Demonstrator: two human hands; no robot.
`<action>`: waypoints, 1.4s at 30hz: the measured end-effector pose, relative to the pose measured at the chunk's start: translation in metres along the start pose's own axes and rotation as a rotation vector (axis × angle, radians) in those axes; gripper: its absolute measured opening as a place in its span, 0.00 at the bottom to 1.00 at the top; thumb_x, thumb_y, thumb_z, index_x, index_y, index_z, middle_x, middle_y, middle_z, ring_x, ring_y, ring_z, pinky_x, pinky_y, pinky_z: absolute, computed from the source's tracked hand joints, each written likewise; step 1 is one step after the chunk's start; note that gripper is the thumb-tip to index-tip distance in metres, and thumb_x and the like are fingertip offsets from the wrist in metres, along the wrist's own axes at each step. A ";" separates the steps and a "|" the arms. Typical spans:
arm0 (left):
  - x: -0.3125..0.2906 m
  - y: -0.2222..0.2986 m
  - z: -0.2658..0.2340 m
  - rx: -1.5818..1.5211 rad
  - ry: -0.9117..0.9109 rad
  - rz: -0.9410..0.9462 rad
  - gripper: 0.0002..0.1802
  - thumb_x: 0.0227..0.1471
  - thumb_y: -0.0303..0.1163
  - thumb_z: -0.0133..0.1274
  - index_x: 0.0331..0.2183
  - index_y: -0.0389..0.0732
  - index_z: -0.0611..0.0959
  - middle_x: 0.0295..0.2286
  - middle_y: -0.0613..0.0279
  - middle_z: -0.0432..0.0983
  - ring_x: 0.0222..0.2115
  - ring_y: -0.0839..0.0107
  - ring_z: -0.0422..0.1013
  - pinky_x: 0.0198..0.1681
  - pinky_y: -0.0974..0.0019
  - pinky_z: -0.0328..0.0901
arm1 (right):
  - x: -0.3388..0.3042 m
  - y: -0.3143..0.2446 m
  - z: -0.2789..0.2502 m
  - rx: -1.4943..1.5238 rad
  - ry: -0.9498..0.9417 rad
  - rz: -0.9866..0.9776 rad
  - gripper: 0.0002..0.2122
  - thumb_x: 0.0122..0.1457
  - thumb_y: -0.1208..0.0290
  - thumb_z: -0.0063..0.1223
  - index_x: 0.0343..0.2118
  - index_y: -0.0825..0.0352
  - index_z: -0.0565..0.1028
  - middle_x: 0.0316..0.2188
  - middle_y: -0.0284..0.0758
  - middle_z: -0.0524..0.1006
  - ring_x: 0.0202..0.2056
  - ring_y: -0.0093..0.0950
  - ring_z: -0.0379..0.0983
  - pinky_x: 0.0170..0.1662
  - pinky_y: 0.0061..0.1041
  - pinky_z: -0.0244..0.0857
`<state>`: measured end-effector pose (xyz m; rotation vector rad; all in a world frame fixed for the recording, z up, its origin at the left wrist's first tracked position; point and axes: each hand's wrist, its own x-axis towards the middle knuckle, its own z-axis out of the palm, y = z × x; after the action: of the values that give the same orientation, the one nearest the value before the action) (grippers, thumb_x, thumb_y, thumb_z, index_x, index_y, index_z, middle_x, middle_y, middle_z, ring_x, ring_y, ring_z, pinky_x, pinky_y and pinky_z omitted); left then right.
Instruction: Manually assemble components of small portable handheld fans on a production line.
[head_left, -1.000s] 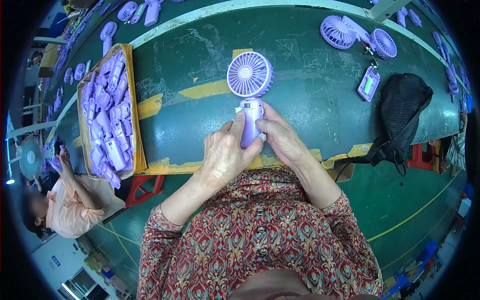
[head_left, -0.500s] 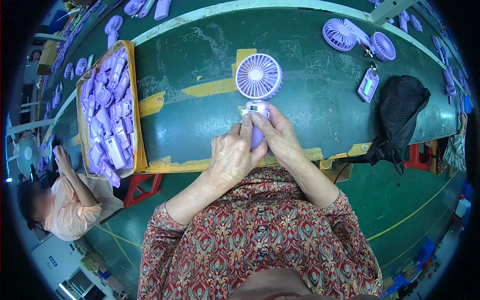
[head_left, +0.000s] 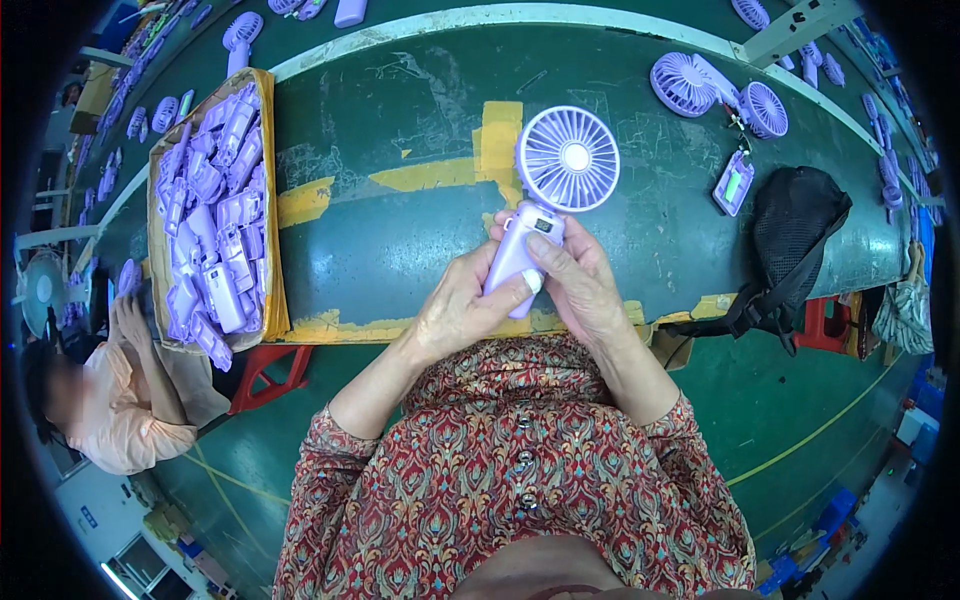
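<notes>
Purple handheld fan (head_left: 560,190) in both your hands, held in front of you over the near part of the green table (head_left: 400,240); whether it touches the tabletop, you cannot tell from this view. Your left hand (head_left: 462,300) is closed on the lower left side of the handle (head_left: 517,262), its thumb lying across the front with a white covering at the tip, its other fingers mostly hidden behind. Your right hand (head_left: 585,287) grips the handle's right side, the thumb pressed on the front just below the small dark display (head_left: 543,225) and the fingers curled around the back. The fan leans, its round head up and to the right, the lower end of the handle toward you. Its grille faces you, with ribs running out from a pale round hub, and the handle's front looks smooth and glossy. Left of your hands stands a carton (head_left: 270,200) heaped with purple casing parts (head_left: 215,225). Well to the right lie two more fans (head_left: 684,85), an opened casing (head_left: 734,185) and a black mesh bag (head_left: 800,215).
</notes>
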<state>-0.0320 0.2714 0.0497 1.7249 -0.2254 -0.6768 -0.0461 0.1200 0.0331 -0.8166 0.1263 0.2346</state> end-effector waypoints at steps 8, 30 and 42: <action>0.011 -0.018 0.012 0.115 0.100 0.049 0.16 0.48 0.35 0.50 0.34 0.29 0.74 0.23 0.53 0.74 0.25 0.67 0.73 0.30 0.64 0.67 | 0.006 0.016 -0.011 -0.065 0.080 -0.030 0.18 0.57 0.72 0.49 0.49 0.72 0.64 0.44 0.42 0.71 0.47 0.30 0.69 0.53 0.31 0.61; 0.042 0.024 -0.052 -0.262 0.069 -0.017 0.15 0.50 0.38 0.51 0.32 0.34 0.75 0.21 0.62 0.74 0.15 0.80 0.67 0.17 0.76 0.62 | 0.049 -0.032 -0.012 -0.345 -0.090 0.188 0.20 0.60 0.62 0.46 0.50 0.71 0.63 0.43 0.40 0.72 0.45 0.30 0.71 0.49 0.29 0.64; 0.110 0.098 -0.264 1.122 0.992 0.160 0.17 0.46 0.40 0.52 0.31 0.35 0.73 0.23 0.40 0.74 0.26 0.43 0.72 0.31 0.47 0.65 | 0.132 -0.075 -0.026 -1.339 -0.132 -0.200 0.10 0.57 0.71 0.49 0.40 0.71 0.71 0.33 0.39 0.77 0.32 0.26 0.74 0.36 0.23 0.67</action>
<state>0.2220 0.4087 0.1389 2.8304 -0.0145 0.6271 0.1001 0.0729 0.0417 -2.1247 -0.2802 0.1624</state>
